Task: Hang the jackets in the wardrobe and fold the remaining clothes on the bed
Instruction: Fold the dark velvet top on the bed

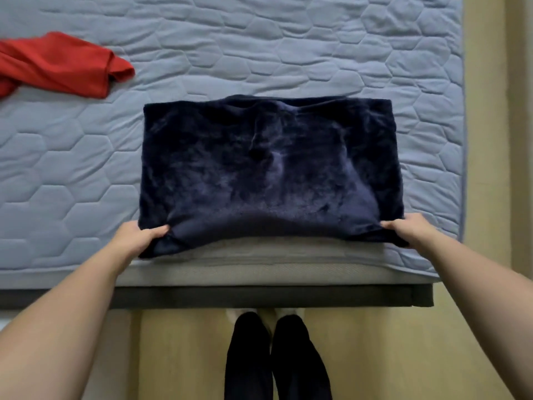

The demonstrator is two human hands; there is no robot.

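- The person's bare forearms reach in from the near edge. The left hand (pixel 140 235) pinches the near left corner of the cloth, thumb on top and fingers tucked beneath. The right hand (pixel 408 228) holds the near right corner the same way.
- The task's thing, a dark navy plush garment folded into a thick rectangle (pixel 268 168), lies on the near right part of the bed. Its near edge reaches just past the quilted top onto the grey border.
- Judged from this pose, the step in hand is another fold. Both corners should rise together and travel to the far edge so the corners meet squarely.
- The pile is thick and soft, so it will likely bulge. A flat palm run outward from the middle afterwards would settle the ridge seen down the centre.
- The light blue quilted mattress with a hexagon pattern (pixel 288 53) carries it. A crumpled red cloth garment (pixel 57 64) lies well apart at the far left, unfolded.
- Below are the dark bed frame (pixel 259 298), the pale wooden floor (pixel 375 356) and the person's dark trouser legs (pixel 277 356).
- No brand, label or readable writing shows anywhere.
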